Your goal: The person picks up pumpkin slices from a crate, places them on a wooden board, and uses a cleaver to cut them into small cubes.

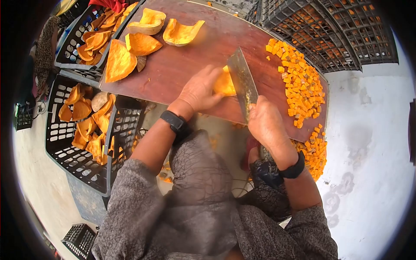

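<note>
My right hand grips a cleaver by its handle, and the broad blade stands on edge across the middle of the board. Right beside the blade lies an orange pumpkin piece. Closed on that piece from the left is my left hand, its thumb toward me and its fingers partly hidden. Larger curved pumpkin chunks rest at the board's far left. A heap of small pumpkin cubes covers the right end, with more cubes below the edge.
To the left stand two black crates, a nearer crate and a farther crate, both holding pumpkin chunks. Black crates are stacked behind the board at the right. A white wall borders the right side. Pumpkin scraps lie below the board.
</note>
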`<state>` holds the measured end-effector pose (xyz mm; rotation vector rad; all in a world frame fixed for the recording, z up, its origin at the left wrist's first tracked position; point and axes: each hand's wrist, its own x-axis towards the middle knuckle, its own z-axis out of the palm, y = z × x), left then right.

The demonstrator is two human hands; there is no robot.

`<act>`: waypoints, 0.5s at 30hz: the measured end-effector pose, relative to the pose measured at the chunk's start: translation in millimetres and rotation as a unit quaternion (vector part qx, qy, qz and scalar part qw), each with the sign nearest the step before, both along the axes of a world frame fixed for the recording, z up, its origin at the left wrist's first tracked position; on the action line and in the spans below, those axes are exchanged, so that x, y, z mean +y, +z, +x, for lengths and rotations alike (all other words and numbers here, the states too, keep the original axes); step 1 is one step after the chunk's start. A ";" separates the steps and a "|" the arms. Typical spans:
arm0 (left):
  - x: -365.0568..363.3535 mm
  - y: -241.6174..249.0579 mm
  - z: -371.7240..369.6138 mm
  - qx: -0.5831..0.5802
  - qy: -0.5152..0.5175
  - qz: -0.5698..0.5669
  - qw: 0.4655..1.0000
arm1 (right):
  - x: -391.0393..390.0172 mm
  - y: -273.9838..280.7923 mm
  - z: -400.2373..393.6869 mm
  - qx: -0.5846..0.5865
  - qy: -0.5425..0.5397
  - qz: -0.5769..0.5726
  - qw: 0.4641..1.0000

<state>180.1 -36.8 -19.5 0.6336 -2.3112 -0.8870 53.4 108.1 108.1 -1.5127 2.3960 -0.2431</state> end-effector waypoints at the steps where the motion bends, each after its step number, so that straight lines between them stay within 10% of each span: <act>1: -0.1 -0.4 -0.1 -0.003 0.000 0.004 1.000 | -2.0 0.4 -1.1 -0.008 0.002 0.000 1.000; 15: 0.4 -0.7 -6.1 -0.001 0.027 0.003 1.000 | -24.0 -3.2 -9.8 -0.018 0.005 0.021 1.000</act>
